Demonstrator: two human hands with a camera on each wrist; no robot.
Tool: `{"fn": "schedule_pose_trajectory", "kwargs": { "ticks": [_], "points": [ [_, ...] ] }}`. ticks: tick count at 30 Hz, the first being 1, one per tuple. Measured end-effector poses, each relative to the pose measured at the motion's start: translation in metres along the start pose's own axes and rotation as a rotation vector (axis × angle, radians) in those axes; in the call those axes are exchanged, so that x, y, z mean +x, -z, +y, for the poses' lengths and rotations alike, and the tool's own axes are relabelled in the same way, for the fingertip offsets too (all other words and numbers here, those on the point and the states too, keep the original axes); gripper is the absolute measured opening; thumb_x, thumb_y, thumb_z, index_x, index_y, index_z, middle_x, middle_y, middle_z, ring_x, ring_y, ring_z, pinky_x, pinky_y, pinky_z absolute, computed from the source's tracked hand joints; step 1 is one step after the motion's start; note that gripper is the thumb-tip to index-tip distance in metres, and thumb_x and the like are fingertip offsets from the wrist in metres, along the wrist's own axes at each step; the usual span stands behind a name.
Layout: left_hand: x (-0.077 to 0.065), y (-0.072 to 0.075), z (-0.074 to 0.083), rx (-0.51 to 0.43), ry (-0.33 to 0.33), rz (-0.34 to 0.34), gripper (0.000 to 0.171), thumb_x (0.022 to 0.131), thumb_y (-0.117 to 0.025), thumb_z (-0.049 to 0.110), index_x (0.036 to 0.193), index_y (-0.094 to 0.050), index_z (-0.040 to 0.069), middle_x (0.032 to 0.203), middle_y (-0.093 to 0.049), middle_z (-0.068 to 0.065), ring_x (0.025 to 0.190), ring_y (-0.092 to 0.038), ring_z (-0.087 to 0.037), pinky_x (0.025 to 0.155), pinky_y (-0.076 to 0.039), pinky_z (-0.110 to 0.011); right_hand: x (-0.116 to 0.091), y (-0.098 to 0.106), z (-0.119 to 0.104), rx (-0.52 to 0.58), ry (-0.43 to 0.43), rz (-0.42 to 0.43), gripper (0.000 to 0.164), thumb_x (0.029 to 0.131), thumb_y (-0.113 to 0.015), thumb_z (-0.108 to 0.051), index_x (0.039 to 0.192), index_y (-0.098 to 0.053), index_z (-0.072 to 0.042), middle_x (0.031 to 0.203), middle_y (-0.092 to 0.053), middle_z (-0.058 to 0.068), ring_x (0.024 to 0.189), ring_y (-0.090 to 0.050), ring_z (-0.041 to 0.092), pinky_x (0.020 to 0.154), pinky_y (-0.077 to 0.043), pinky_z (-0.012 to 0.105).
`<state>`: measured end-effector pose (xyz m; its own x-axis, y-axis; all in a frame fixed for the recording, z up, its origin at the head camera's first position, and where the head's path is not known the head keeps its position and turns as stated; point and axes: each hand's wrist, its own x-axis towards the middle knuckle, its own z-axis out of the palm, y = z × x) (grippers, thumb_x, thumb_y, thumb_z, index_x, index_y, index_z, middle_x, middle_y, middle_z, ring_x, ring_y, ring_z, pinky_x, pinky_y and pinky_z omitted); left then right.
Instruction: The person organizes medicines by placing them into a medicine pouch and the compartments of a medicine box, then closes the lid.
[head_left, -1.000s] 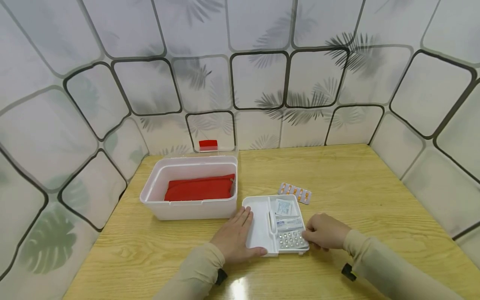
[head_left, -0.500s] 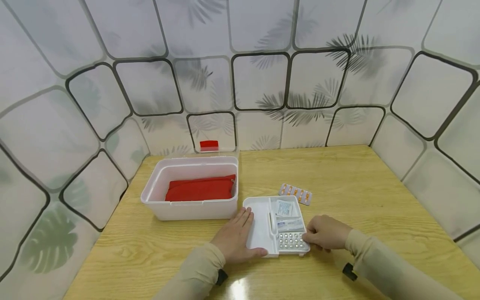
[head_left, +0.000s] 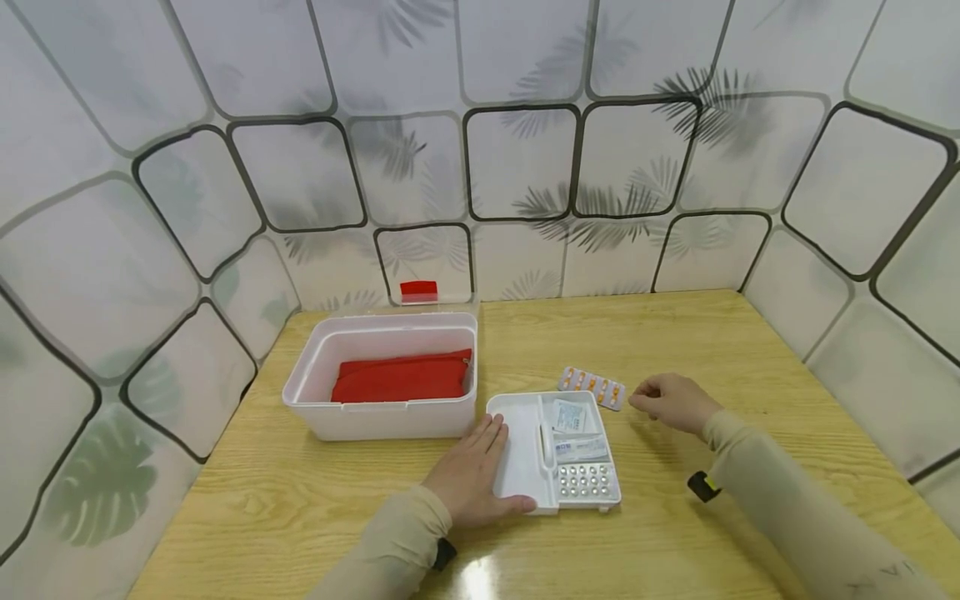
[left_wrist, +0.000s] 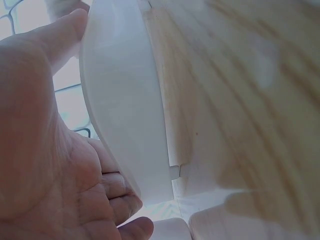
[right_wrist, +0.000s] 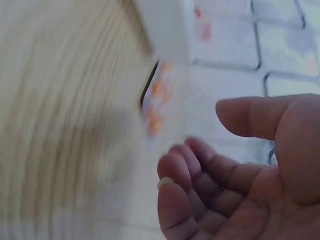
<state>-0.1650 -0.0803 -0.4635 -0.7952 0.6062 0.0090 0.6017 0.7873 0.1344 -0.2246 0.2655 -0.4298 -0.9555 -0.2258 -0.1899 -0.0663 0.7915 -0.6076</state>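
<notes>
A white pill case (head_left: pixel 517 450) lies opened flat on the table. My left hand (head_left: pixel 471 479) rests along its left side, fingers straight against the edge and thumb at the front rim. In the case's right half are a small printed packet (head_left: pixel 568 416), a narrow printed sachet (head_left: pixel 581 450) and a blister pack of round white pills (head_left: pixel 585 481). Behind the case lies a blister pack of orange and white capsules (head_left: pixel 592 387). My right hand (head_left: pixel 675 402) hovers just right of it, holding nothing, thumb apart from the loosely bent fingers in the right wrist view.
To the left of the case stands a white plastic box (head_left: pixel 390 423), its lid up with a red latch (head_left: pixel 417 291). A red zip pouch (head_left: pixel 401 378) lies inside it. Patterned fabric walls (head_left: pixel 517 167) border the wooden table (head_left: pixel 712 350) at the back and sides.
My right hand has let go of the blister pack of round pills, which now sits in its compartment, and has moved back toward the capsule blister pack. My left hand has stayed put.
</notes>
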Motion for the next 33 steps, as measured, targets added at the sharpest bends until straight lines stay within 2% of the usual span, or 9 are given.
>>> {"fn": "schedule_pose_trajectory", "kwargs": {
  "ticks": [5,10,13,17,20,26,33],
  "points": [
    [0.0,-0.001,0.0,-0.004,-0.001,0.0,0.107,0.081,-0.046,0.078,0.146,-0.032,-0.005,0.154,-0.028,-0.018,0.144,-0.022,-0.029,0.115,-0.02,-0.036,0.018,0.01,0.027,0.054,-0.118,0.025,0.057,0.099,-0.05,-0.035,0.132,-0.047,0.011,0.121,-0.057,0.027,0.106,-0.057,0.036,0.086,-0.048,0.047],
    [0.0,-0.002,0.0,-0.003,-0.001,-0.001,0.107,0.08,-0.045,0.079,0.146,-0.031,-0.005,0.154,-0.027,-0.018,0.144,-0.021,-0.029,0.115,-0.02,-0.035,0.026,0.014,0.041,0.145,-0.213,0.025,0.063,0.1,-0.046,-0.037,0.136,-0.041,0.014,0.126,-0.052,0.032,0.112,-0.054,0.039,0.09,-0.048,0.048],
    [0.0,-0.002,0.0,0.0,-0.007,0.008,0.107,0.08,-0.045,0.079,0.146,-0.032,-0.005,0.154,-0.027,-0.018,0.144,-0.022,-0.03,0.115,-0.02,-0.035,0.029,0.012,0.041,0.118,-0.215,0.041,0.061,0.1,-0.047,-0.038,0.133,-0.045,0.013,0.124,-0.054,0.03,0.104,-0.057,0.035,0.088,-0.048,0.047],
    [0.0,-0.002,-0.001,-0.002,-0.006,0.017,0.107,0.08,-0.046,0.079,0.146,-0.032,-0.006,0.153,-0.028,-0.019,0.143,-0.022,-0.03,0.115,-0.021,-0.036,0.034,0.008,0.035,0.029,-0.185,0.067,0.059,0.098,-0.05,-0.039,0.128,-0.052,0.012,0.119,-0.058,0.028,0.095,-0.059,0.03,0.086,-0.048,0.048],
    [-0.001,-0.001,0.0,-0.012,0.0,0.013,0.108,0.08,-0.046,0.079,0.146,-0.032,-0.006,0.154,-0.027,-0.019,0.143,-0.022,-0.031,0.115,-0.02,-0.036,0.037,0.005,0.028,-0.018,-0.171,0.074,0.057,0.097,-0.051,-0.038,0.125,-0.055,0.012,0.12,-0.058,0.029,0.1,-0.059,0.036,0.089,-0.047,0.05],
    [-0.001,-0.001,0.0,-0.016,0.0,0.013,0.108,0.081,-0.045,0.079,0.146,-0.032,-0.006,0.153,-0.027,-0.02,0.143,-0.022,-0.031,0.115,-0.02,-0.036,0.041,-0.006,0.015,-0.031,-0.172,0.075,0.055,0.096,-0.053,-0.038,0.123,-0.058,0.01,0.125,-0.056,0.03,0.114,-0.052,0.045,0.093,-0.044,0.052],
    [-0.001,-0.002,0.0,0.005,-0.001,0.015,0.108,0.08,-0.045,0.079,0.146,-0.032,-0.005,0.154,-0.027,-0.019,0.143,-0.022,-0.03,0.115,-0.02,-0.035,0.049,-0.02,0.007,-0.082,-0.171,0.098,0.055,0.09,-0.064,-0.038,0.118,-0.06,0.009,0.12,-0.059,0.027,0.109,-0.055,0.043,0.089,-0.047,0.05]
  ]
}}
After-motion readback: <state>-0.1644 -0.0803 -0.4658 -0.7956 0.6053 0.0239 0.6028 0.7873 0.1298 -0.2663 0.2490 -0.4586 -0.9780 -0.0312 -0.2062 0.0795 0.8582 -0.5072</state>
